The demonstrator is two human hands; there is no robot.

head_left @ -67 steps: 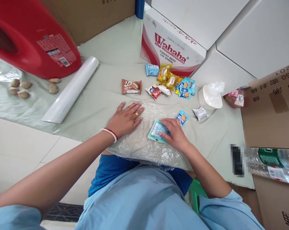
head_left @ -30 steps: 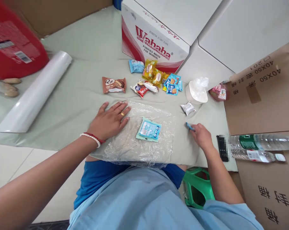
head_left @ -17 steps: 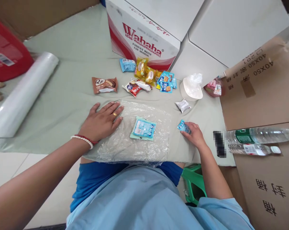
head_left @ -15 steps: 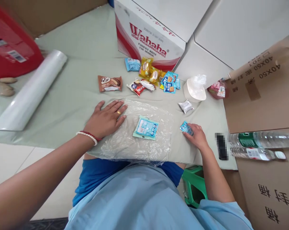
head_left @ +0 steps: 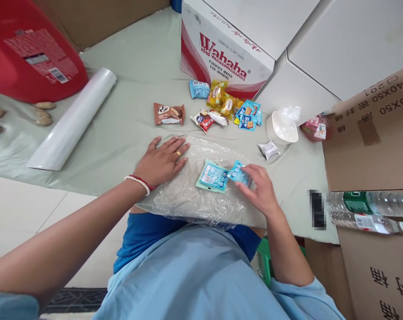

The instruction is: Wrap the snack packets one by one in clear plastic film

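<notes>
My left hand [head_left: 164, 161] lies flat, fingers spread, on the left edge of a clear plastic sheet [head_left: 178, 195] spread over the table. In my right hand [head_left: 259, 189] a small blue snack packet [head_left: 239, 172] is pinched between thumb and fingers, above the right part of the sheet. Just left of it, a blue packet [head_left: 210, 176] rests on a pale green one [head_left: 201, 184] in the middle of the sheet. Behind the sheet are a brown snack packet [head_left: 169, 114], a red and white one [head_left: 203, 120], yellow packets [head_left: 218, 95] and more blue packets [head_left: 248, 115].
A plastic roll [head_left: 74, 118] and a red jug [head_left: 38, 58] stand or lie at left. At the back are a Wahaha carton [head_left: 224, 53] and a white bowl [head_left: 281, 129]. To the right lie plastic bottles [head_left: 378, 204] by cardboard [head_left: 371, 124].
My right hand has moved left with the blue packet, from the bare table to over the sheet beside the stacked packets. My left hand stays on the sheet; the view has shifted slightly.
</notes>
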